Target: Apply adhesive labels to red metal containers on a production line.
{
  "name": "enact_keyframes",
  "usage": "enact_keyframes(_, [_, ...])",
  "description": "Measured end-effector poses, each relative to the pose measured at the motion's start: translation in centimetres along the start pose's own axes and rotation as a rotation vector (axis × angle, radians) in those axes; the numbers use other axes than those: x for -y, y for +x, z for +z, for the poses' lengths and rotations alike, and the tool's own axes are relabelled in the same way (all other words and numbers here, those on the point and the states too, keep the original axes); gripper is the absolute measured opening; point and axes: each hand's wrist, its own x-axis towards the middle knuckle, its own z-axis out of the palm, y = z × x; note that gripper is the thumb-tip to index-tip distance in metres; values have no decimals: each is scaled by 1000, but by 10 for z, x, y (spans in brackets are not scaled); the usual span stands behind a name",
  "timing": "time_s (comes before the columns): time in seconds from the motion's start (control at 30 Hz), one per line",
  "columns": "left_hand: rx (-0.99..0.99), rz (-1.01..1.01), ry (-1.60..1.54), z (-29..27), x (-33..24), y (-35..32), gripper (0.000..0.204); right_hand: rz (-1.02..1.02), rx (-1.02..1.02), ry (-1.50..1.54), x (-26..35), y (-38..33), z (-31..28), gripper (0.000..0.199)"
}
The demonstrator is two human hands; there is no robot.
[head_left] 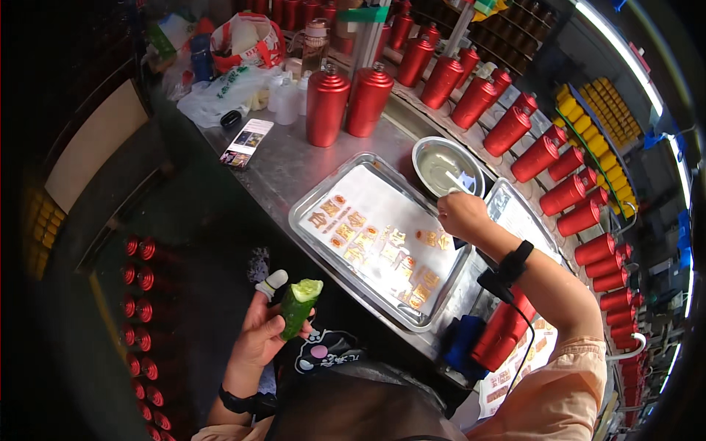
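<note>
My left hand [262,328] is closed around a green cucumber [299,312] with a bitten, pale upper end. A white finger cot [273,282] covers one fingertip, which points up away from the cucumber. My right hand [465,213] is closed at the near rim of a metal bowl [421,174] holding liquid. Whatever its fingers pinch is hidden or too small to make out. Below and left of that hand lies a metal tray [309,234] with a white sheet [358,192] in it, bearing several gold and red decals [358,234].
Two red bottles [327,106] stand behind the tray, near small white bottles [285,101] and a phone [247,142]. Rows of red bottles [507,131] line the right side. Another red bottle [506,334] lies beside a blue object [465,344] near my right forearm.
</note>
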Motion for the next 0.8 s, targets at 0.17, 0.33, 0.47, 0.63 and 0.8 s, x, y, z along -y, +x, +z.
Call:
enact_keyframes(0.17, [-28, -4, 9, -3, -3, 8, 83, -137, 53, 64, 5, -4, 1, 32])
enact_keyframes(0.33, [-64, -6, 24, -5, -1, 10, 83, -57, 140, 19, 19, 3, 13, 48])
enact_keyframes(0.47, [-40, -27, -17, -8, -2, 12, 81, 23, 43, 105, 25, 5, 17, 47])
enact_keyframes(0.63, [-69, -25, 17, -6, -2, 12, 84, 207, 33, 222, 32, 8, 17, 36])
enact_keyframes(0.8, [-88, -30, 17, -6, -2, 11, 83, 237, 43, 128, 32, 13, 15, 28])
